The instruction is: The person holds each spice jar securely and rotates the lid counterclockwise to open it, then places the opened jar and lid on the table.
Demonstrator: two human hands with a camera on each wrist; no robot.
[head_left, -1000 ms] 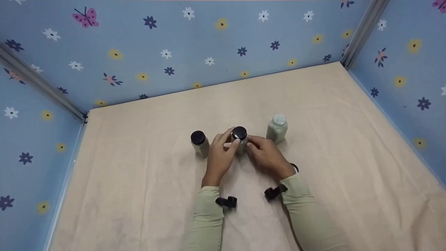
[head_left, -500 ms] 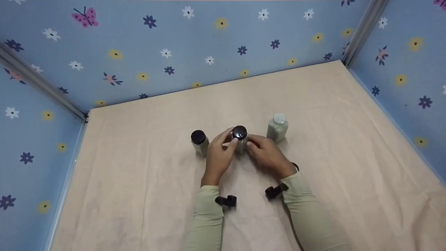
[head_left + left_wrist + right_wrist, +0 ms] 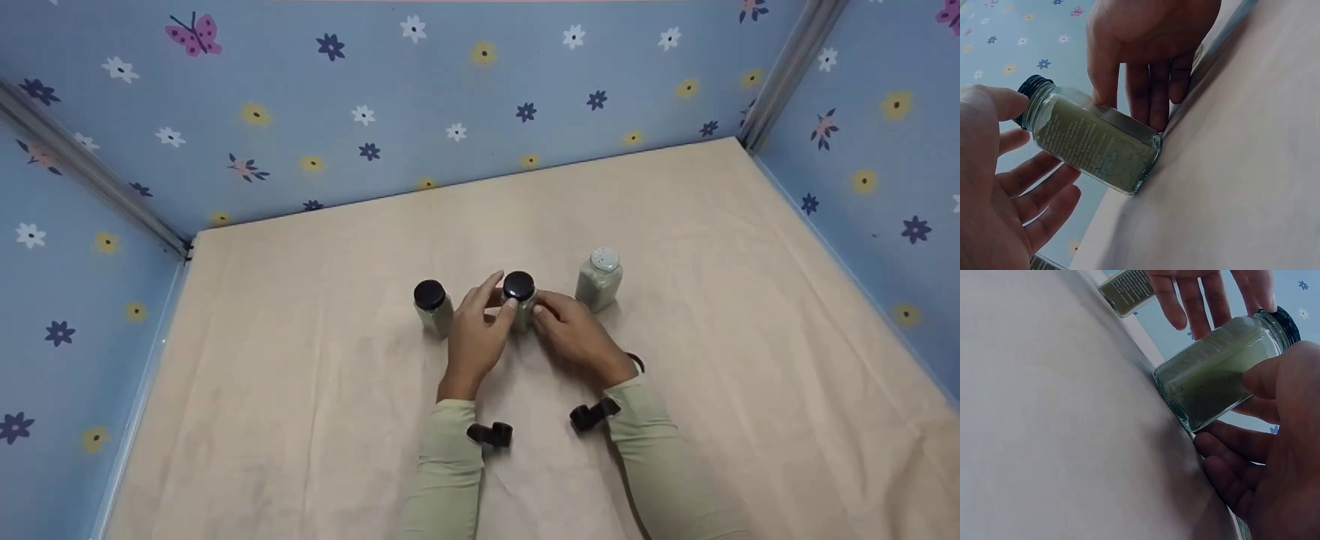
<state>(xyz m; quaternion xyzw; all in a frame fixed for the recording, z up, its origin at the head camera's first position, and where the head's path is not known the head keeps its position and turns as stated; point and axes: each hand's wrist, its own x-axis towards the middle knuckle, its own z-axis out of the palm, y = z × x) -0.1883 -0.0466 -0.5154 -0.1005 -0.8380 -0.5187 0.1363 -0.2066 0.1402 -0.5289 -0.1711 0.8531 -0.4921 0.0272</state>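
Observation:
A square glass spice jar (image 3: 523, 319) with a black screw cap (image 3: 518, 285) stands upright between both hands. Greenish powder fills much of it, and small print shows on its side in the left wrist view. My left hand (image 3: 476, 337) holds the cap, its thumb on the near side and a finger round the far side; its other fingers spread loosely beside the glass (image 3: 1095, 143). From the right, my right hand (image 3: 581, 337) grips the jar's body, thumb against the glass (image 3: 1213, 377) and the lower fingers curled near the cloth.
Left of my left hand stands a similar black-capped jar (image 3: 435, 316). Behind my right hand is a jar (image 3: 599, 283) with a pale perforated top and no black cap. A beige cloth (image 3: 337, 300) covers the table, with blue floral panels (image 3: 420, 82) around it.
My left index finger has straightened and lifted slightly beside the cap. The right hand and the jars stay in place; the head view has shifted a little.

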